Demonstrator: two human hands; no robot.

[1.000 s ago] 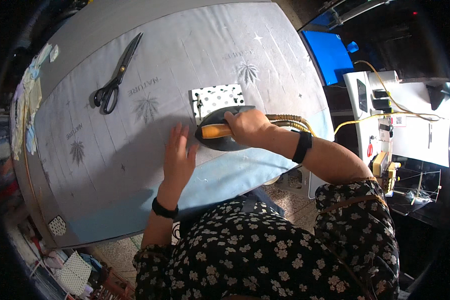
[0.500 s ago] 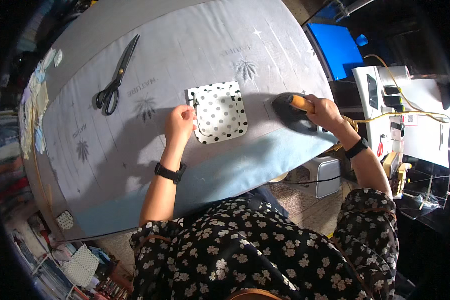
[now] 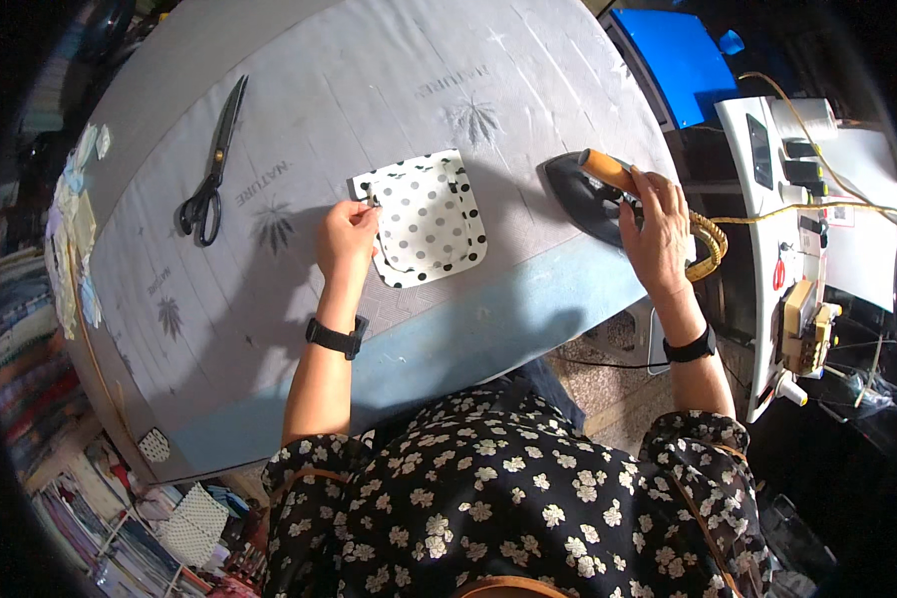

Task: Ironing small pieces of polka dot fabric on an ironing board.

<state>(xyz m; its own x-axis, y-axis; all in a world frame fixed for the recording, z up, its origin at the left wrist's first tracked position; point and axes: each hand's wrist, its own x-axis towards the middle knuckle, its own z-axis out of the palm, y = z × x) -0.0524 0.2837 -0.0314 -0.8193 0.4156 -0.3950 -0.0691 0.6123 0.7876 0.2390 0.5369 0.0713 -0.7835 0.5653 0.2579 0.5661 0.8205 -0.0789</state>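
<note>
A white pocket-shaped fabric piece (image 3: 421, 221) with black dots lies flat on the padded ironing table (image 3: 369, 110). Its edges are folded inward, and its lower corners are rounded. At its left edge, my left hand (image 3: 347, 242) is closed, thumb and fingertips pinching the fabric. To the right, a dark iron (image 3: 575, 197) with a wooden handle rests on the table, apart from the fabric. Over the rear of its handle is my right hand (image 3: 656, 224), fingers stretched out and not wrapped round the grip.
Black scissors (image 3: 211, 174) lie at the far left of the table. A yellow cord (image 3: 757, 215) runs right from the iron toward a white sewing machine (image 3: 757, 149). A blue panel (image 3: 668, 65) stands at the back right. Fabric scraps (image 3: 75, 219) hang along the left edge.
My right hand has loosened from the iron's handle and its fingers have straightened. My left hand stays at the fabric's left edge. The view has shifted slightly.
</note>
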